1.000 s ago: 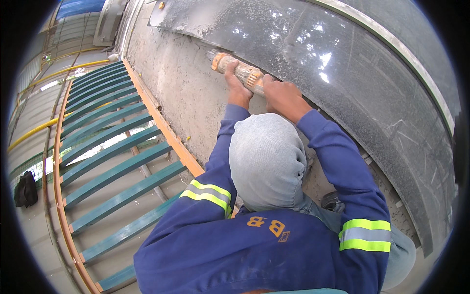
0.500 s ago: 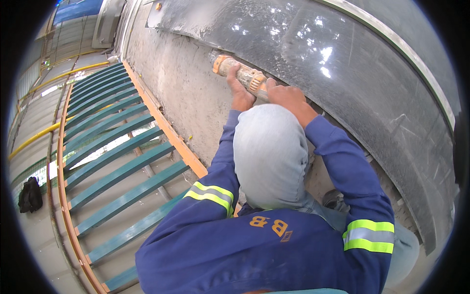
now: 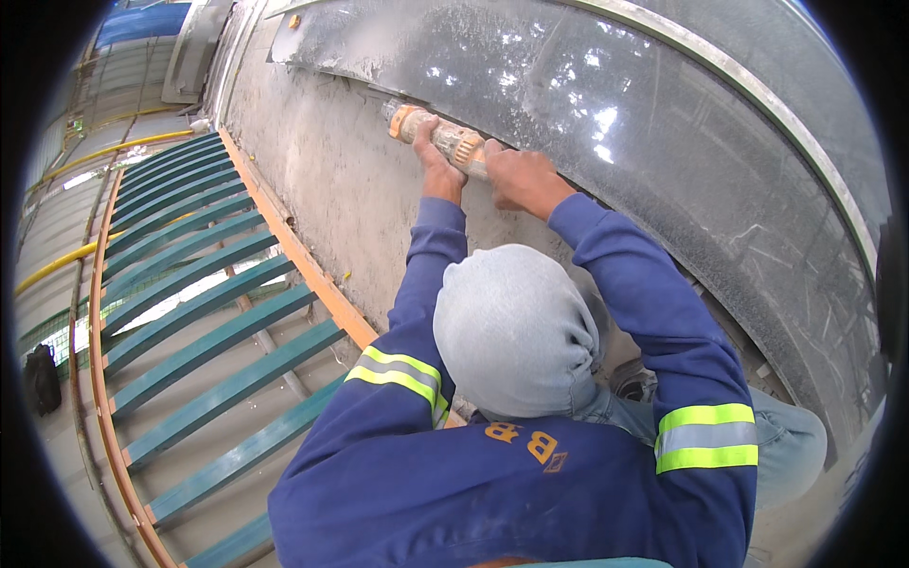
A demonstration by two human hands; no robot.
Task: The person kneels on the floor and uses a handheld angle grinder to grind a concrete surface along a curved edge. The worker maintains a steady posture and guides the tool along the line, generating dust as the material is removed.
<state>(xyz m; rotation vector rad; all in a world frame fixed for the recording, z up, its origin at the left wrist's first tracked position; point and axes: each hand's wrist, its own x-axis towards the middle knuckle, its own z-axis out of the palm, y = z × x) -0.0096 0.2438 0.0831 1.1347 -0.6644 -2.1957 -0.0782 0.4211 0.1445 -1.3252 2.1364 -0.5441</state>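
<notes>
Both my hands are wrapped round a dusty orange and grey power tool point(image 3: 454, 140) that looks like an angle grinder. My left hand point(image 3: 441, 163) grips its body from beneath, near the head, with the thumb over the top. Closed on the rear end is my right hand point(image 3: 524, 178). The tool's head points up and left and lies along the edge of a large dark, dust-covered slab point(image 3: 663, 180). Blur and dust hide the working end, and I cannot tell whether it touches the slab.
My bent knee point(image 3: 521, 331) in pale denim rises between my arms. At left lies a rack of teal slats point(image 3: 222, 355) with orange rails point(image 3: 303, 251). A dusty concrete ledge point(image 3: 312, 142) runs beside the slab. A black bag point(image 3: 42, 381) is at far left; yellow pipes point(image 3: 114, 151) run beyond.
My hands and the tool have shifted slightly left in the picture, still gripping. The whole surroundings have also slid left, and my knee sits a little lower.
</notes>
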